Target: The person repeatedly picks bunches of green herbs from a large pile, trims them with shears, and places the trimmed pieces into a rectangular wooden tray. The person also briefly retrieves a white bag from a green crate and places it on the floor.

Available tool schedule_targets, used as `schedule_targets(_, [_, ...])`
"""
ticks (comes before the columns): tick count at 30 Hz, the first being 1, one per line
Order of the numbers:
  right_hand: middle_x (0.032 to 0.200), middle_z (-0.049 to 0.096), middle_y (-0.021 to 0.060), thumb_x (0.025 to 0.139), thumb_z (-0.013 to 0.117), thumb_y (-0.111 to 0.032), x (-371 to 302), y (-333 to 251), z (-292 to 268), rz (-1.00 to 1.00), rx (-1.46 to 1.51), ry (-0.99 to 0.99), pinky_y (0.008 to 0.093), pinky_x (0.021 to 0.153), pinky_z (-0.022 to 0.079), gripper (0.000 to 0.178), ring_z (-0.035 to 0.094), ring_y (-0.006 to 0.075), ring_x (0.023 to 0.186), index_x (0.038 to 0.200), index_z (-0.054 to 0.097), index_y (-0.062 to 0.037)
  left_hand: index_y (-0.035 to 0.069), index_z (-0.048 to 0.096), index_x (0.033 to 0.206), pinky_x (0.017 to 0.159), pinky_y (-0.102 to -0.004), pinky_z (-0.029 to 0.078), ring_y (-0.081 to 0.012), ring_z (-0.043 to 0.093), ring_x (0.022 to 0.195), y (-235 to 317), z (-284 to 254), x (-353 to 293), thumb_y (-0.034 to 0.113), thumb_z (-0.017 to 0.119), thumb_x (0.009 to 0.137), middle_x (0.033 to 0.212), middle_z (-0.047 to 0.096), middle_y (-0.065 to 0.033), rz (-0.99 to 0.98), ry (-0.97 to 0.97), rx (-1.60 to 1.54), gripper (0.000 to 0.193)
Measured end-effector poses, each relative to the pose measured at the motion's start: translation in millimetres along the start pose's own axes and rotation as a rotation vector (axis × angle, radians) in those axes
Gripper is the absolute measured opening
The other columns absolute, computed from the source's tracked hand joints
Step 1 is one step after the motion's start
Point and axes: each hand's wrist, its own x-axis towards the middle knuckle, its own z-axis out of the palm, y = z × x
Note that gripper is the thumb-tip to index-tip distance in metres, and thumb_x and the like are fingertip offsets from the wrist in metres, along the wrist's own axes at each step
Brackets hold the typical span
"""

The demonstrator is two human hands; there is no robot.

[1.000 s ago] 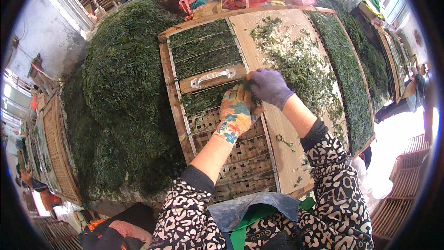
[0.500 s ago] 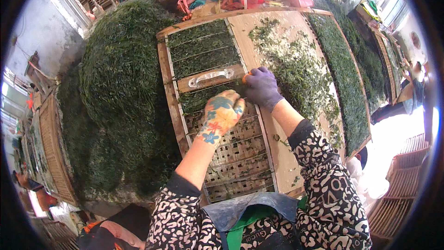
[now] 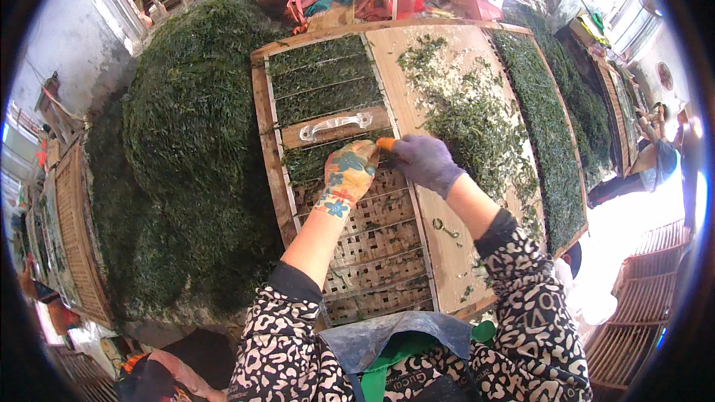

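Below the metal handle (image 3: pixel 335 126), I observed remotely the seaweed strip (image 3: pixel 304 164), its long axis parallel; the left hand (image 3: pixel 351 169) lay nearer than the right hand (image 3: pixel 427 161); I could tell neither grip.

White glare rightward, edges bowed.

The left glove (image 3: pixel 347 175) is peach with blue-and-red flowers, the right glove (image 3: pixel 430 164) purple, the seaweed (image 3: pixel 201 104) dark green.
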Motion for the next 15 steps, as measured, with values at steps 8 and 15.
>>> schedule_targets(8, [0.100,0.068,0.0101,0.084,0.074,-0.029,16,-5,19,-0.013,0.242,0.044,0.0437,0.075,0.056,0.027,0.068,0.0333,0.090,0.108,0.073,-0.0162,0.009,0.064,0.122,0.087,-0.0325,0.055,-0.0213,0.071,0.098,-20,-70,-24,0.005,0.059,0.098,0.107,0.074,-0.0113,-0.215,0.321,-0.419,0.025])
schedule_targets(15, [0.100,0.064,0.0108,0.091,0.063,-0.038,40,-39,29,-0.283,-0.255,-0.106,0.0458,0.081,0.056,0.030,0.067,0.0331,0.095,0.108,0.069,-0.0136,0.010,0.044,0.151,0.120,-0.0554,0.017,-0.0385,0.037,0.142,-20,-78,-89,0.053,0.062,0.088,0.157,0.040,-0.0070,-0.234,0.074,0.621,0.078])
